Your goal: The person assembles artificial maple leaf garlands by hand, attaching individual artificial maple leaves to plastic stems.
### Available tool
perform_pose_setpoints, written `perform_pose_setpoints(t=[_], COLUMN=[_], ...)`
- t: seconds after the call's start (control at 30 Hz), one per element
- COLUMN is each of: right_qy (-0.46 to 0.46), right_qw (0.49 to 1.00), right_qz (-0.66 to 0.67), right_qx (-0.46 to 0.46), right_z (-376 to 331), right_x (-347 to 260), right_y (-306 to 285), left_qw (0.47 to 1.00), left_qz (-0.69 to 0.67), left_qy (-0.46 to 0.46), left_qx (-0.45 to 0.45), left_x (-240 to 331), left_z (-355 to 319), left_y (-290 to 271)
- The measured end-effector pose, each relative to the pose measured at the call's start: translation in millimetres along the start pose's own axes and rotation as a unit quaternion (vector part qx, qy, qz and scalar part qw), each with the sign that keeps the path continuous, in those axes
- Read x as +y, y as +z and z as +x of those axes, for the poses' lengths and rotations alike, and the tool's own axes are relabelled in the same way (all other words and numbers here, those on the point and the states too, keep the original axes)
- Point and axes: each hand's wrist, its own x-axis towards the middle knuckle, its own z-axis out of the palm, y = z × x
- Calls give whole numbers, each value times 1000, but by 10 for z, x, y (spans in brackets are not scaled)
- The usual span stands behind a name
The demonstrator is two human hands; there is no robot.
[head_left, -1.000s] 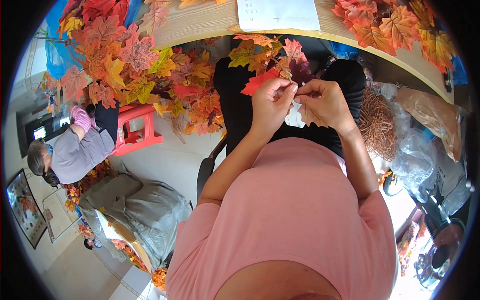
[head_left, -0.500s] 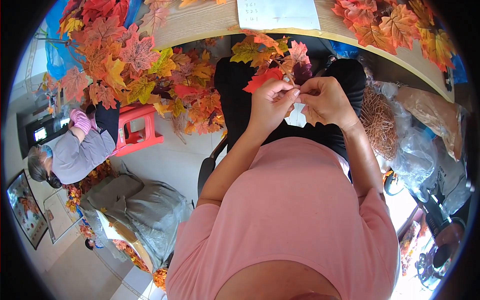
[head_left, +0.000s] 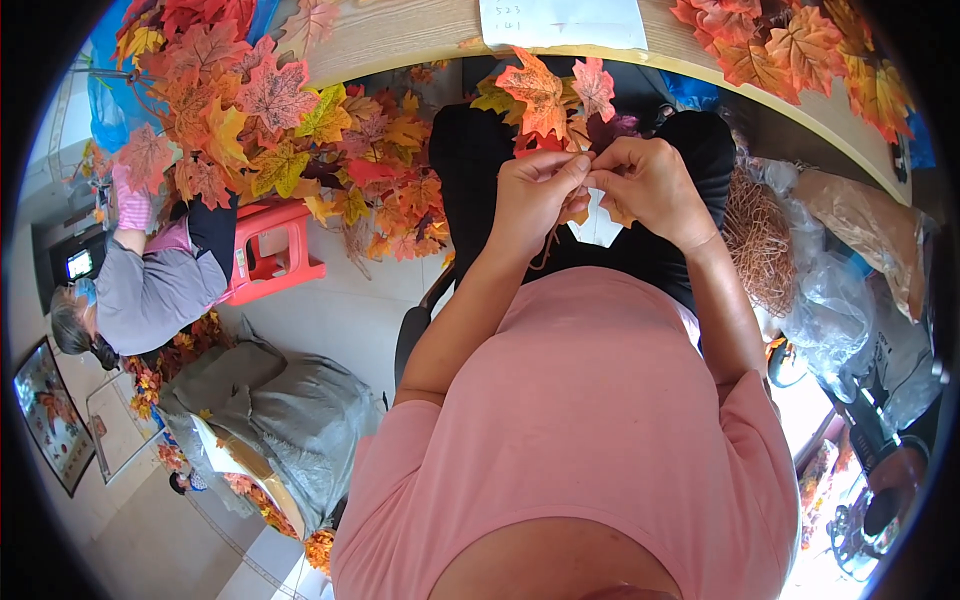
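Note:
Above my lap, both hands meet at the thin brown stem of an artificial maple leaf garland (head_left: 538, 92). My left hand (head_left: 538, 198) pinches the stem between thumb and index finger. Touching it from the other side, my right hand (head_left: 648, 186) is closed in a pinch on the same stem. Orange, yellow and pink leaves spread beyond my fingers, toward the table. A brown length of stem (head_left: 546, 247) hangs under my left hand. The exact spot where the fingertips grip is hidden behind them.
A wooden table (head_left: 420, 45) curves across the far side, bearing a paper sheet (head_left: 565, 22) and leaf bunches (head_left: 275, 100). At right lie brown twine-like stems (head_left: 757, 240) and plastic bags (head_left: 830, 300). A co-worker (head_left: 150, 290) sits left near a red stool (head_left: 275, 250).
My hands stay together at the stem while the leaves beyond them have turned, showing an orange leaf upright. A stem length now hangs below my left hand. The co-worker's gloved hand has shifted.

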Motion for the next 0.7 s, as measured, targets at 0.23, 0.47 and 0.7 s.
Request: perform_pose_setpoints(t=[0.23,0.47,0.7], right_qy=[72,96,109], right_qw=[990,980,983], right_qz=[37,48,50], right_qx=[-115,-169,-140], right_z=[58,90,97], right_x=[-17,61,171], right_y=[-84,-120,-79], left_qw=[999,987,997], left_qz=[49,109,79], left_qy=[7,116,23], left_qx=[1,-19,3], left_x=[-54,-198,-169], left_z=[6,7,26], left_y=[-16,-57,-54])
